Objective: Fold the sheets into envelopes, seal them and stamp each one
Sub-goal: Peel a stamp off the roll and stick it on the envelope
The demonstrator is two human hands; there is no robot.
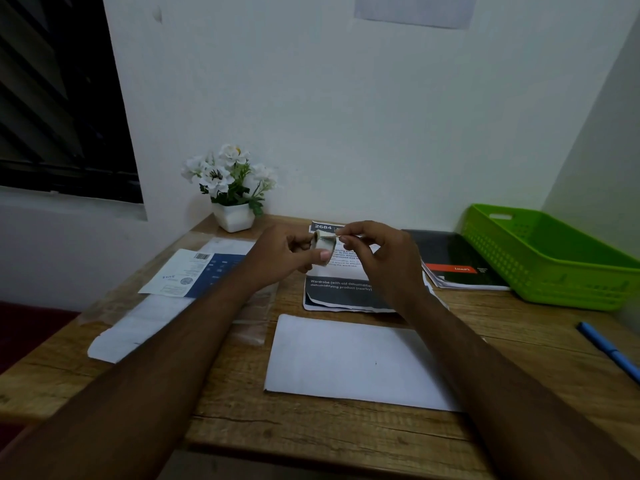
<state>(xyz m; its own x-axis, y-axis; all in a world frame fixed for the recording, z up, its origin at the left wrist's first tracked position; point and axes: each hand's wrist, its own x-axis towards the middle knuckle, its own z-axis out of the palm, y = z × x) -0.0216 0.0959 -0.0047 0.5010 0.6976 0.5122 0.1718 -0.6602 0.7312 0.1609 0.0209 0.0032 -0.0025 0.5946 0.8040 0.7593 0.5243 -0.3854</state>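
Observation:
A folded white sheet (349,362) lies flat on the wooden desk (311,431) in front of me. Above it, both hands are raised. My left hand (280,254) grips a small roll of clear tape (325,247), thumb on its near side. My right hand (377,251) pinches the free end of the tape at the roll's upper right edge, between thumb and forefinger. A stack of printed sheets (339,292) lies under my hands, partly hidden by them.
A green plastic basket (554,258) stands at the right, a dark booklet (457,261) beside it. A blue pen (609,351) lies near the right edge. White flowers in a pot (232,188) stand at the back. Printed papers and a plastic sleeve (194,275) lie at the left.

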